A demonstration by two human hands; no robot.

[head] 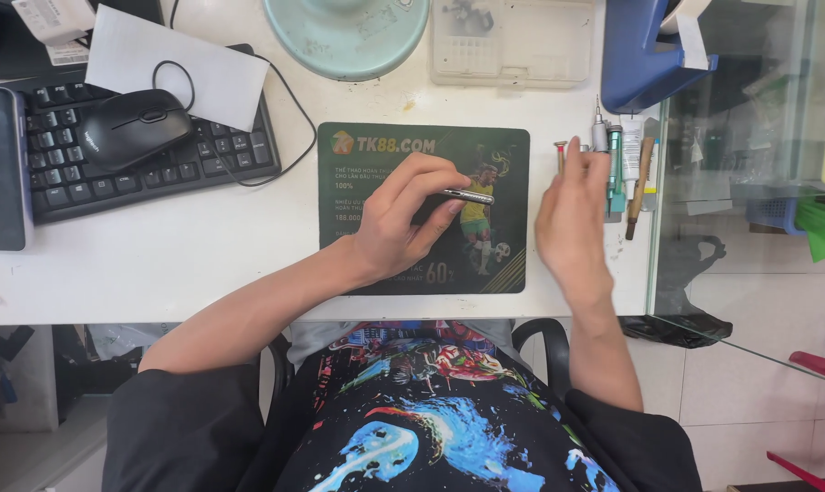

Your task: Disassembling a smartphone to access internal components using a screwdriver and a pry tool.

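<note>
Silvery metal shows along the edge of the slim phone (467,196) that my left hand (403,219) pinches edge-on, fingers curled over its top and thumb beneath, above the dark green mat (358,164) on the white bench (157,273). Its long axis runs nearly level, left to right, with the free end pointing toward my right hand (572,214). That right hand is spread and holds nothing, its fingertips (575,146) up near the row of tools at the bench's right edge: a small screwdriver with a reddish tip (560,153) lies just beside my fingertips, and a grey-topped driver (600,137), a teal-handled tool (615,159) and a wooden-handled brush (640,187) lie a little further right, all with their long axes pointing away from me. So the tools lie ahead of and to the right of my open grip, well apart from the left hand, and the right hand is plainly the nearer one. The phone sits between the two hands, closer to the left.
</note>
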